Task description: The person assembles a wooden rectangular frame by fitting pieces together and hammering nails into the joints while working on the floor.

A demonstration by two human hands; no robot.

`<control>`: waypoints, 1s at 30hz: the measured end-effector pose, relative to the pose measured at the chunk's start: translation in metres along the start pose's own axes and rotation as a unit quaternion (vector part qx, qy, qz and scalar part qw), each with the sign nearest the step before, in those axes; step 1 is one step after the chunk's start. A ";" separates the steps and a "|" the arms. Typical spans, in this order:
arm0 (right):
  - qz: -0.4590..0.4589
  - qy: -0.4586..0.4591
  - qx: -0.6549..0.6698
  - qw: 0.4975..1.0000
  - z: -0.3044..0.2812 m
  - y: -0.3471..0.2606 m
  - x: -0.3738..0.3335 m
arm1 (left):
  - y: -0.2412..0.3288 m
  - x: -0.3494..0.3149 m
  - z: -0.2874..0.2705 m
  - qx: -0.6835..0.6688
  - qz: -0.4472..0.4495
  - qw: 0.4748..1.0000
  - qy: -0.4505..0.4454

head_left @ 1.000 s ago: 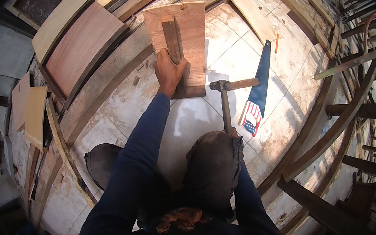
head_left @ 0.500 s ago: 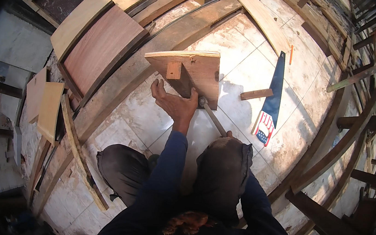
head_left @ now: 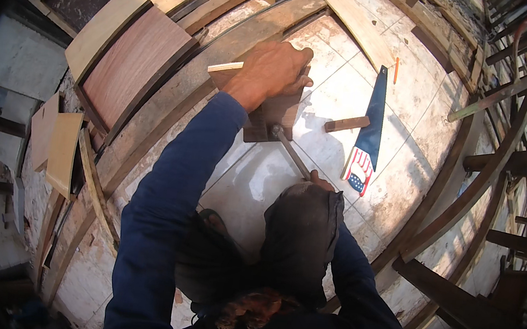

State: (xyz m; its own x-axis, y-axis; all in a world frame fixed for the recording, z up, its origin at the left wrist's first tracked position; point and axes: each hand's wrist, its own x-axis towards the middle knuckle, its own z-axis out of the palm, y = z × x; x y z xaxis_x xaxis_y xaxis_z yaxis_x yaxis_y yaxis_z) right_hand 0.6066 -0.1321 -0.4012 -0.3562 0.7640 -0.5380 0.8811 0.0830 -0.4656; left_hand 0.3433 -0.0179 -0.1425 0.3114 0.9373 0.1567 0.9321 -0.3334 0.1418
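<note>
Toward twelve o'clock, the plywood board (head_left: 286, 112) tilts beneath the left hand (head_left: 272, 73) — curled over its far edge, grip hidden — while the right hand (head_left: 321, 181), at the board's five o'clock, clasps the hammer (head_left: 294, 155). Probably light and stiff; best held by opposite edges.

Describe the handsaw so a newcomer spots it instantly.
Find the pale tiled floor, to the right of the wooden board under the left hand. The handsaw lies there, its tip near a thin orange stick. Unlike the plain brown wood offcut overlapping it in view, it has a tapering dark-blue blade and a red-and-white striped handle.
</note>
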 end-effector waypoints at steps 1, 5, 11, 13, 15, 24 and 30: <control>0.010 0.001 0.003 1.000 0.003 -0.004 -0.001 | -0.007 -0.008 -0.008 0.008 -0.062 0.998 0.003; 0.011 0.064 0.047 0.997 0.008 0.003 0.004 | -0.066 -0.047 -0.021 -0.031 -0.189 0.981 0.021; -0.220 0.244 0.088 0.940 -0.090 -0.069 -0.002 | -0.097 -0.084 -0.024 -0.087 -0.260 0.952 0.136; -0.303 0.319 0.125 0.889 -0.115 -0.103 -0.004 | -0.106 -0.095 -0.015 -0.139 -0.255 0.934 0.207; -0.378 0.394 0.143 0.826 -0.132 -0.130 0.001 | -0.107 -0.100 -0.017 -0.118 -0.280 0.932 0.200; -0.149 0.116 -0.023 0.982 -0.006 -0.031 0.054 | -0.077 -0.110 -0.018 -0.051 -0.259 0.944 0.197; -0.257 0.245 0.167 0.920 -0.107 -0.103 0.008 | -0.098 -0.121 -0.014 -0.098 -0.315 0.928 0.175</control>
State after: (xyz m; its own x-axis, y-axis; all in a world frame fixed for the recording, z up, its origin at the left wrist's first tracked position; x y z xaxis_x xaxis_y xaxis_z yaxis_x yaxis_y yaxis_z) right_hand 0.5460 -0.0660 -0.2828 -0.4438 0.8822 0.1572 0.4608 0.3752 -0.8043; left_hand 0.2115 -0.1006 -0.1614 -0.3948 0.8736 0.2844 0.8462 0.2251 0.4829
